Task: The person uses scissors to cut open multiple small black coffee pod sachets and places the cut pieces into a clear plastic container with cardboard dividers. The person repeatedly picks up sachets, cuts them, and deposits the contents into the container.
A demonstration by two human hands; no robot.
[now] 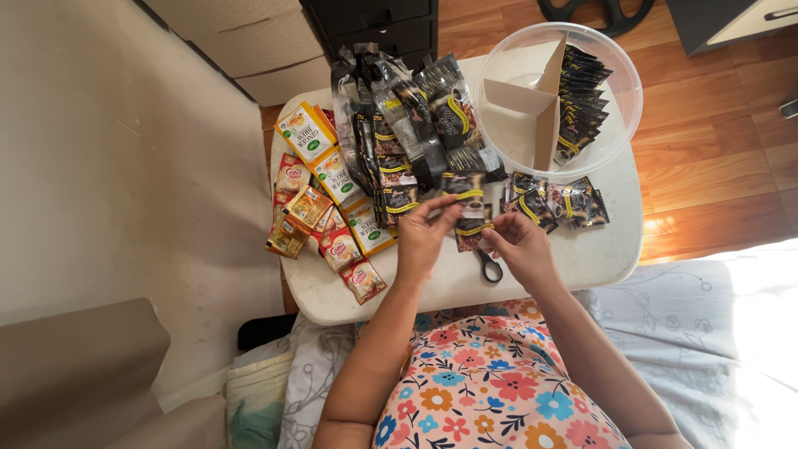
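My left hand (426, 233) and my right hand (517, 243) both pinch a strip of black and gold sachets (470, 218) above the small white table (582, 258). The strip runs up to a larger bunch of black sachets in clear plastic (416, 116). Black scissors (490, 267) lie on the table just under my right hand. A small pile of loose black sachets (557, 204) lies to the right of my hands. Beyond it stands a round clear container (511, 62) with cardboard dividers, one section filled with stacked black sachets (582, 100).
Yellow and green drink packets (320, 154) and orange and red creamer sachets (320, 237) lie spread over the table's left side. A pale wall is to the left, a dark drawer unit (374, 21) behind the table, and wooden floor (715, 141) to the right.
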